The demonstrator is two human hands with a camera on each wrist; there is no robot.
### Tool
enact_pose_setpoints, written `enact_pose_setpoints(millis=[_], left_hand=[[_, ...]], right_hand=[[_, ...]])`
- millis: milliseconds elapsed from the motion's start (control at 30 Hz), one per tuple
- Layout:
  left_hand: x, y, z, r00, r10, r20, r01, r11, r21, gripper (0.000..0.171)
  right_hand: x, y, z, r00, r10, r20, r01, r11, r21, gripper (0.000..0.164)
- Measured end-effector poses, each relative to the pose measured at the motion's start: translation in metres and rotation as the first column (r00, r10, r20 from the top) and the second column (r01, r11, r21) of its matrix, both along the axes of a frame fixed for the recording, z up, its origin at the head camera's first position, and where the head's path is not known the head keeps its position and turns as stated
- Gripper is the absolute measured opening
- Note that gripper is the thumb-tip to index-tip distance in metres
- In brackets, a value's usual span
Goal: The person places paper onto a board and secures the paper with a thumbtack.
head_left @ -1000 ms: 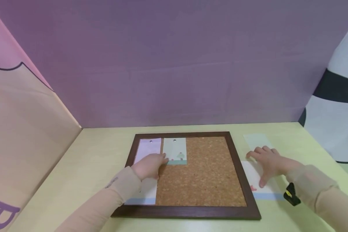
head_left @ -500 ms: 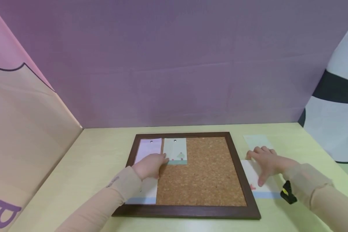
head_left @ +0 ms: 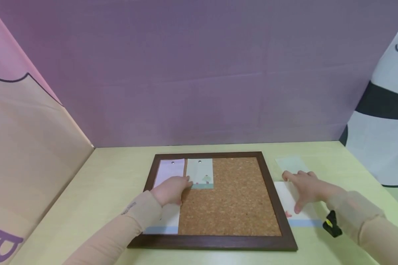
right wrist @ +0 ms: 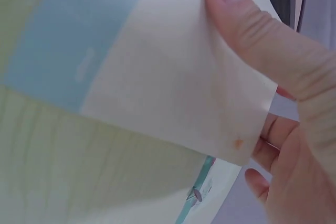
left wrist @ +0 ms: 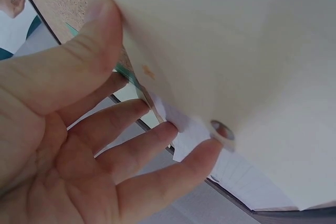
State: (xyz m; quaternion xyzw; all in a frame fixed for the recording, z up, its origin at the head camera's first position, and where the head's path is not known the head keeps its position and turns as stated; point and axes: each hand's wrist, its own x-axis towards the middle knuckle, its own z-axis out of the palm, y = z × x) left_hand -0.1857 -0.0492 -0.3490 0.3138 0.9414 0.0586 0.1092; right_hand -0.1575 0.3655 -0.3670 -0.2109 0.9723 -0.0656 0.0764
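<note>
My left hand (head_left: 170, 189) rests over the left part of a framed corkboard (head_left: 238, 202), on a white note sheet (head_left: 168, 215) with a blue bottom strip. In the left wrist view its thumb lies at the sheet's edge, and one fingertip touches a metal thumbtack (left wrist: 223, 132) in the sheet. To the right of the board, my right hand (head_left: 306, 186) grips the upper part of another blue-striped note sheet (right wrist: 157, 77), thumb on its face and fingers curled at the far edge. The sheet bulges near the thumb and partly hides those fingers.
A lilac note (head_left: 170, 169) and a green-striped note (head_left: 199, 171) are tacked along the board's top left. Behind the right hand lies a pale sheet (head_left: 293, 162). A small metal tack (right wrist: 194, 195) shows on a teal-striped sheet. A purple backdrop (head_left: 199, 73) rises behind the table.
The sheet under my right hand has shifted slightly away from me, and the right thumb has moved a little left. My left hand stays in place on the board.
</note>
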Motion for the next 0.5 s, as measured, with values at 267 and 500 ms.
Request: enact_pose_setpoints(millis=[267,500], left_hand=[[-0.001,-0.001,-0.003,1.000,-0.003,0.008,0.003,1.000,0.009,0.065],[-0.003,-0.001,-0.003,1.000,-0.008,-0.005,0.008,1.000,-0.003,0.065]], right_hand=[[-0.005,0.008,0.003,0.996,0.035,0.077,-0.023,0.989,-0.148,0.078],[-0.013,0.022,0.013,0.994,0.034,0.100,-0.010,0.973,-0.233,0.031]])
